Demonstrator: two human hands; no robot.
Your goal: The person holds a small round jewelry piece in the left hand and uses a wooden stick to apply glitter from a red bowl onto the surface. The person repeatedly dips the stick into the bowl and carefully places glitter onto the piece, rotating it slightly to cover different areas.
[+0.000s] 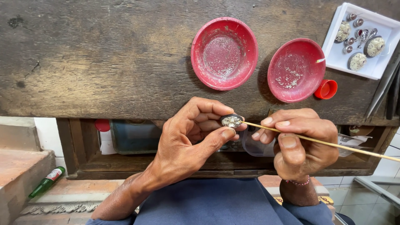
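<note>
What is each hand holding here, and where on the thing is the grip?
The left hand pinches a small oval ornament by its edges between thumb and fingers. The right hand grips a thin wooden stick near its front end.

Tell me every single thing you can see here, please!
Small oval piece: 1, dark rim with pale studded face, pinched in the left hand.
Thin stick: 1, pale yellow, held in the right hand, tip touching the oval piece.
Round dishes: 2, red, on the workbench, pale grains inside.
Small cap: 1, red, beside the right dish.
Tray: 1, white, bench's far right, holding small silvery and studded pieces.
Workbench: 1, dark worn wood.
Bottle: 1, green, lying on a step at lower left.
Bracelet: 1, pinkish beads, right wrist.
Left hand: grip shut on the oval piece.
Right hand: grip shut on the stick.
</note>
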